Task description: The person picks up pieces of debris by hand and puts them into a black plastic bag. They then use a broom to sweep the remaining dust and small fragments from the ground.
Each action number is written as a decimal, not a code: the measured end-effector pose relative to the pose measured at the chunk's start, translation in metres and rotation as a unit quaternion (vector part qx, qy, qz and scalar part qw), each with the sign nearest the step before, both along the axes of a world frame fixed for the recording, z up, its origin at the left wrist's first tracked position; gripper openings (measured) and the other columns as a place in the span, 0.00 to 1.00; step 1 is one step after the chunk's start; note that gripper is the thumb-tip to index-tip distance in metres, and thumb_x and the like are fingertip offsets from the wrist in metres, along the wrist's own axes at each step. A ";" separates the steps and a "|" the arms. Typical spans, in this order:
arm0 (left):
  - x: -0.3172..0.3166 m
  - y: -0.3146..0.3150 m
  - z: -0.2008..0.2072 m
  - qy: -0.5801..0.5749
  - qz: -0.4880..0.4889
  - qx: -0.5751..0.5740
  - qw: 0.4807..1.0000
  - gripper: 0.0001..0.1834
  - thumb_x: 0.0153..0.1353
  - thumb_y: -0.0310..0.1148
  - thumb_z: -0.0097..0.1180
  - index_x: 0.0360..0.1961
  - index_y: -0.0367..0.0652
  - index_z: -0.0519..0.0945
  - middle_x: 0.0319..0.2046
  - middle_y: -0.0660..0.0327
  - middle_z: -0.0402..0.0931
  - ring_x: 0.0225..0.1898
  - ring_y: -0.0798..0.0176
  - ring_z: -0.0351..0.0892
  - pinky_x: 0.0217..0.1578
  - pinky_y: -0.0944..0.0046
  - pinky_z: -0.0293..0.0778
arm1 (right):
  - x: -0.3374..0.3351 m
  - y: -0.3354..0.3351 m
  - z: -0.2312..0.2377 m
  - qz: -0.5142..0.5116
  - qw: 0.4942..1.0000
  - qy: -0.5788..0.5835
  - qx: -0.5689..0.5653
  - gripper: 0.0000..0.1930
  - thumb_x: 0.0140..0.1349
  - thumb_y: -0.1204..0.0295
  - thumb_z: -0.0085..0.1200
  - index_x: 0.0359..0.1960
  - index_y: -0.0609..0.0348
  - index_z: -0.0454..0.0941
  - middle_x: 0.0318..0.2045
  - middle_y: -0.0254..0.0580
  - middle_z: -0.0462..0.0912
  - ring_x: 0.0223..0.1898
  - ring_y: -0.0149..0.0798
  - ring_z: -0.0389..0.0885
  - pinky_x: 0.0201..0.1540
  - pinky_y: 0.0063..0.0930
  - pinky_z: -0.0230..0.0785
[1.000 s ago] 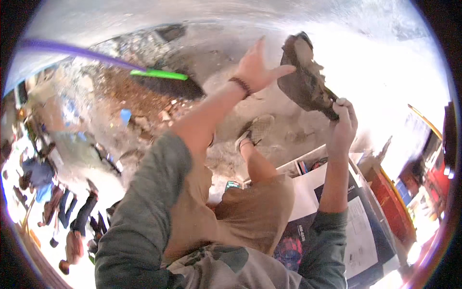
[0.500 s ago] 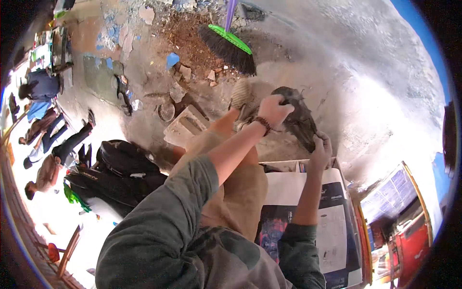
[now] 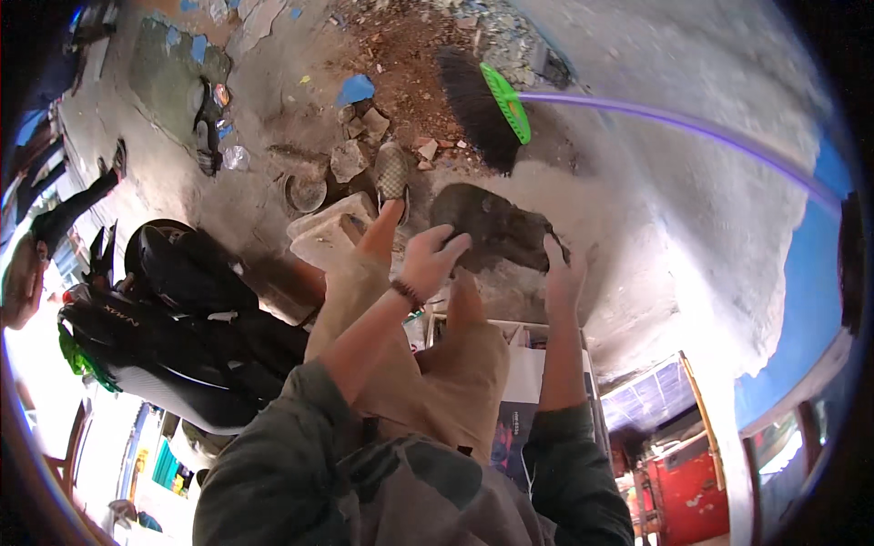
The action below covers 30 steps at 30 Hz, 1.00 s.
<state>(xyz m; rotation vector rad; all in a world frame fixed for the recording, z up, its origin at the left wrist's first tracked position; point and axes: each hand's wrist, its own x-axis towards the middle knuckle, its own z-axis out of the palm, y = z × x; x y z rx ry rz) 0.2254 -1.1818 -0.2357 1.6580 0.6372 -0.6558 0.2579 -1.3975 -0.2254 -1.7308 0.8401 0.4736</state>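
A dark, dirty flat piece with a rounded left end (image 3: 492,226) is stretched between my hands over the floor, its material unclear. My left hand (image 3: 430,264), with a beaded bracelet at the wrist, is closed on its near left edge. At its right edge my right hand (image 3: 563,278) grips the corner between thumb and fingers. Just beyond it, a broom with black bristles, a green head (image 3: 506,105) and a purple handle (image 3: 674,123) lies tilted, its handle reaching far to the right.
Reddish rubble (image 3: 401,68) and a blue scrap (image 3: 356,89) lie on the concrete ahead. A pale block (image 3: 332,232) and a round dish-like thing (image 3: 306,193) are left of my checkered shoe (image 3: 392,171). A black motorbike (image 3: 173,318) stands at left, a printed box (image 3: 521,387) beside my right leg.
The dark piece has turned from a steep slant to nearly level and spread flatter. The broom's handle has swung from pointing away to pointing right. My view has shifted.
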 end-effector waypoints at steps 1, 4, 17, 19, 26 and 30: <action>-0.003 0.024 -0.005 -0.015 0.056 -0.006 0.998 0.17 0.58 0.41 0.55 0.24 0.35 0.74 0.16 0.51 0.66 0.20 0.57 0.68 0.25 0.60 0.63 | 0.019 0.030 0.000 0.012 1.000 0.005 -0.001 0.13 0.60 0.68 0.54 0.41 0.64 0.77 0.36 0.36 0.77 0.36 0.28 0.73 0.43 0.21 0.65; 0.017 0.078 -0.004 -0.039 0.164 -0.067 0.983 0.14 0.61 0.37 0.54 0.24 0.36 0.74 0.18 0.63 0.69 0.22 0.70 0.67 0.24 0.65 0.63 | 0.067 0.087 -0.028 -0.003 0.995 0.046 -0.083 0.15 0.63 0.63 0.51 0.42 0.64 0.77 0.35 0.35 0.78 0.35 0.30 0.74 0.42 0.21 0.65; 0.097 0.313 -0.131 -0.186 0.458 -0.096 0.864 0.25 0.62 0.26 0.50 0.60 0.30 0.63 0.53 0.58 0.69 0.55 0.66 0.67 0.56 0.66 0.59 | 0.141 0.326 -0.268 0.588 0.788 -0.004 -0.180 0.11 0.56 0.68 0.53 0.39 0.58 0.79 0.35 0.54 0.81 0.38 0.52 0.79 0.41 0.41 0.72; 0.099 0.323 -0.164 -0.205 0.515 -0.125 0.823 0.26 0.62 0.25 0.49 0.60 0.30 0.62 0.54 0.57 0.69 0.56 0.64 0.66 0.57 0.65 0.58 | 0.142 0.339 -0.303 0.662 0.700 -0.159 -0.215 0.11 0.53 0.69 0.53 0.37 0.57 0.79 0.37 0.51 0.79 0.42 0.51 0.77 0.44 0.43 0.71; 0.032 0.365 -0.241 -0.170 0.533 -0.129 0.819 0.29 0.60 0.23 0.49 0.62 0.30 0.57 0.52 0.53 0.70 0.53 0.60 0.71 0.52 0.62 0.66 | 0.143 0.392 -0.365 0.724 0.581 -0.212 -0.306 0.22 0.54 0.70 0.53 0.51 0.60 0.70 0.55 0.50 0.66 0.55 0.52 0.66 0.55 0.45 0.64; 0.028 0.362 -0.243 -0.149 0.536 -0.046 0.830 0.22 0.58 0.23 0.52 0.55 0.31 0.68 0.47 0.58 0.74 0.49 0.64 0.74 0.49 0.66 0.69 | 0.117 0.399 -0.384 0.721 0.493 -0.348 -0.340 0.32 0.58 0.64 0.53 0.63 0.59 0.58 0.61 0.57 0.60 0.61 0.53 0.60 0.63 0.45 0.51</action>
